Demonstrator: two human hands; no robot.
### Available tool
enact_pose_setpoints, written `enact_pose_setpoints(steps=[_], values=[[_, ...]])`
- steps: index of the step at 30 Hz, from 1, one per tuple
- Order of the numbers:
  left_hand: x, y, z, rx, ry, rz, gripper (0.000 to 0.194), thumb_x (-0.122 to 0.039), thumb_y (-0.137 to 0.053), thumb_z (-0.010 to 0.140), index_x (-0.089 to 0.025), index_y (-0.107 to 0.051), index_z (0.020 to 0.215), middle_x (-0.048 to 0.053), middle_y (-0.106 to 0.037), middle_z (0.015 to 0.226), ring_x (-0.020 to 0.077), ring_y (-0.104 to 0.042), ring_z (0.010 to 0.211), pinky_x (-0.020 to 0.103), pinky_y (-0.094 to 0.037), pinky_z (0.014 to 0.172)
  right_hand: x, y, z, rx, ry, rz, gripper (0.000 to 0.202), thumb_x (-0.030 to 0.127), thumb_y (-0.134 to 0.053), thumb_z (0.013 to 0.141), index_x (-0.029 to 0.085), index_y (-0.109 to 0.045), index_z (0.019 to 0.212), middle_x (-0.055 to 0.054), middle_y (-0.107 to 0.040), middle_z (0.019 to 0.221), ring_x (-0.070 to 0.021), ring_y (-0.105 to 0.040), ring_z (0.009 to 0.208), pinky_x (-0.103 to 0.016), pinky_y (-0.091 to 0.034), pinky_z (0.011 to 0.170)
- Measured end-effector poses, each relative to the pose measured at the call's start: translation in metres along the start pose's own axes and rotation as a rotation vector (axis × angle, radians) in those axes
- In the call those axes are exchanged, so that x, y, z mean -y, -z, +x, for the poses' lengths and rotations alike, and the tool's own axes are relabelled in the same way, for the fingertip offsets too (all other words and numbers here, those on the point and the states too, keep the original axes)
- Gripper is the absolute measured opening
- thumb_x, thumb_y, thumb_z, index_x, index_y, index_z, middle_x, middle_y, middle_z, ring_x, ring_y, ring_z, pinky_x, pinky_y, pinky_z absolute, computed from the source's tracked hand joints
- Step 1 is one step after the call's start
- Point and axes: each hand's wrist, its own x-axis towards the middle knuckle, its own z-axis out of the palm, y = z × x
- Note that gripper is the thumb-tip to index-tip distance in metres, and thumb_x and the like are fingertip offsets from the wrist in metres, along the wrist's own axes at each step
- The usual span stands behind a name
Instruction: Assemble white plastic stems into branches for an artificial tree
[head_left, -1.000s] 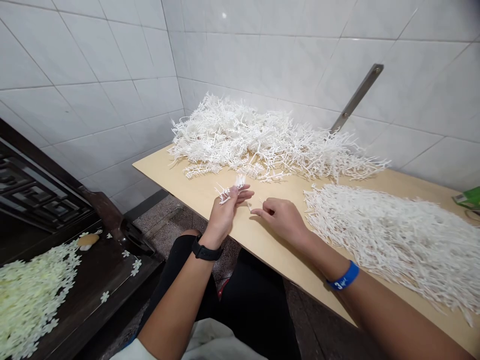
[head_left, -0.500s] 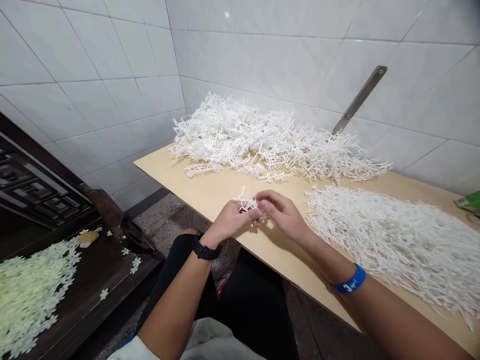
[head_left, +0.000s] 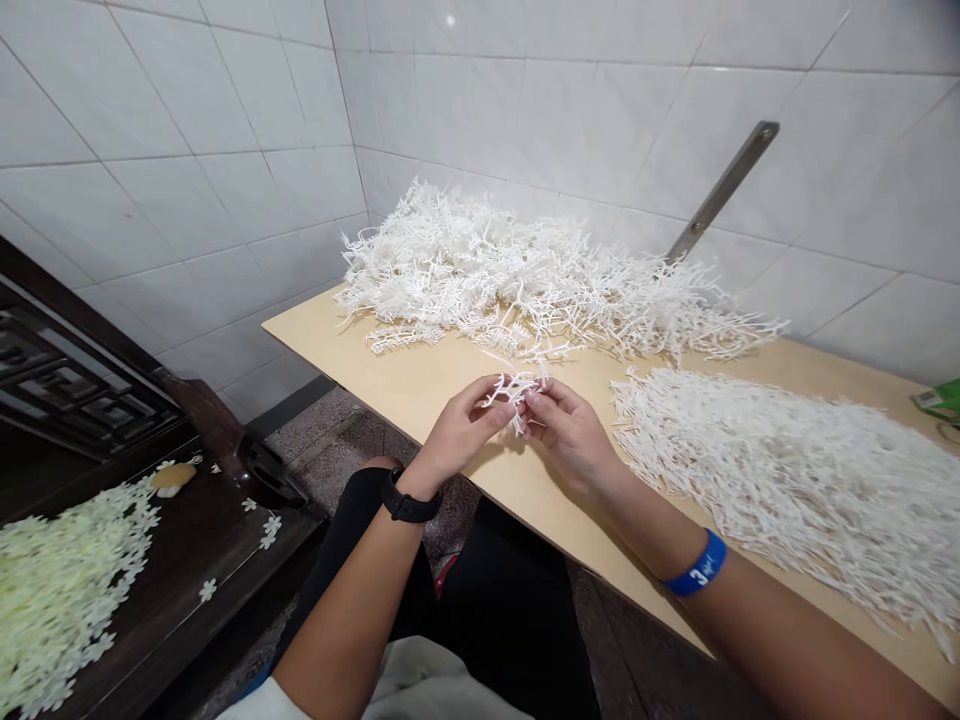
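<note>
Both hands meet just above the near edge of the pale wooden board [head_left: 420, 385], the left hand [head_left: 457, 430] and right hand [head_left: 574, 435] each pinching the same small white plastic sprig [head_left: 514, 390] between thumb and fingertips. Behind it lies a tangled heap of white branched pieces [head_left: 525, 275] against the tiled wall, and to the right a pile of straight white stems [head_left: 780, 470]. Pale yellow flowers [head_left: 52, 590] cover the dark table at left.
</note>
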Motion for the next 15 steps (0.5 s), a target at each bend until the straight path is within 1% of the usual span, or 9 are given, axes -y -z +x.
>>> enact_pose_setpoints(steps=[1,2,4,6,7,9,11,13,15], values=[[-0.001,-0.001,-0.001,0.038,-0.008,0.008,0.054,-0.052,-0.07,0.083,-0.016,-0.064,0.122,0.009,-0.069,0.109,0.0203,-0.064,0.092,0.03,-0.049,0.087,0.0,-0.003,-0.002,0.018,-0.014,0.016,0.033,0.042,-0.082,0.072,0.018,-0.062,0.081,0.001,-0.064,0.072,-0.0099,-0.057,0.061,-0.024,-0.048,0.059],[-0.002,-0.001,-0.001,0.074,-0.007,0.002,0.059,-0.056,-0.064,0.086,-0.016,-0.061,0.128,0.009,-0.069,0.102,0.019,-0.065,0.086,0.03,-0.05,0.083,-0.001,-0.005,-0.003,0.043,-0.025,0.019,0.033,0.042,-0.082,0.073,0.018,-0.062,0.082,0.001,-0.065,0.072,-0.0101,-0.058,0.061,-0.024,-0.048,0.059],[-0.003,-0.002,-0.002,0.115,0.022,-0.029,0.064,-0.06,-0.054,0.09,-0.015,-0.057,0.136,0.005,-0.067,0.083,0.0159,-0.062,0.07,0.029,-0.051,0.072,-0.002,-0.008,-0.006,0.102,-0.044,-0.003,0.033,0.043,-0.08,0.074,0.018,-0.062,0.084,0.0,-0.066,0.073,-0.0113,-0.06,0.061,-0.025,-0.05,0.058],[-0.001,-0.001,-0.002,0.109,0.069,-0.071,0.064,-0.06,-0.048,0.093,-0.014,-0.056,0.138,0.002,-0.064,0.071,0.0146,-0.059,0.059,0.029,-0.051,0.064,-0.003,-0.01,-0.007,0.151,-0.049,-0.049,0.034,0.045,-0.079,0.076,0.018,-0.061,0.086,-0.001,-0.067,0.076,-0.0125,-0.062,0.063,-0.027,-0.051,0.059],[0.001,-0.001,-0.002,0.089,0.083,-0.09,0.062,-0.059,-0.047,0.094,-0.014,-0.057,0.137,0.003,-0.065,0.071,0.0149,-0.059,0.058,0.029,-0.051,0.063,-0.003,-0.01,-0.008,0.161,-0.04,-0.08,0.033,0.045,-0.078,0.077,0.018,-0.06,0.086,-0.001,-0.068,0.077,-0.0127,-0.062,0.063,-0.027,-0.052,0.059],[0.004,0.001,-0.001,0.038,0.077,-0.127,0.056,-0.054,-0.047,0.096,-0.015,-0.061,0.134,0.007,-0.072,0.084,0.0179,-0.065,0.069,0.032,-0.053,0.073,-0.004,-0.009,-0.009,0.137,0.024,-0.155,0.031,0.044,-0.076,0.079,0.02,-0.058,0.087,-0.001,-0.067,0.078,-0.0124,-0.061,0.063,-0.027,-0.052,0.06],[0.007,0.002,0.0,-0.002,0.045,-0.159,0.048,-0.047,-0.049,0.097,-0.015,-0.066,0.128,0.011,-0.074,0.106,0.0228,-0.068,0.093,0.034,-0.051,0.09,-0.004,-0.008,-0.009,0.081,0.145,-0.249,0.027,0.04,-0.075,0.081,0.022,-0.059,0.093,0.0,-0.066,0.082,-0.0127,-0.061,0.068,-0.027,-0.052,0.063],[0.007,0.003,0.002,-0.004,0.033,-0.184,0.043,-0.042,-0.051,0.096,-0.015,-0.069,0.123,0.011,-0.071,0.121,0.0263,-0.063,0.114,0.035,-0.046,0.101,-0.005,-0.007,-0.009,0.065,0.267,-0.335,0.025,0.036,-0.073,0.083,0.024,-0.061,0.101,-0.001,-0.065,0.089,-0.0141,-0.062,0.077,-0.028,-0.052,0.069],[0.004,0.003,0.002,0.017,0.055,-0.2,0.041,-0.04,-0.052,0.095,-0.014,-0.071,0.121,0.011,-0.069,0.127,0.0282,-0.059,0.123,0.036,-0.044,0.104,-0.005,-0.005,-0.008,0.105,0.333,-0.394,0.024,0.033,-0.07,0.086,0.025,-0.063,0.107,-0.003,-0.067,0.098,-0.0158,-0.062,0.085,-0.031,-0.053,0.074]])
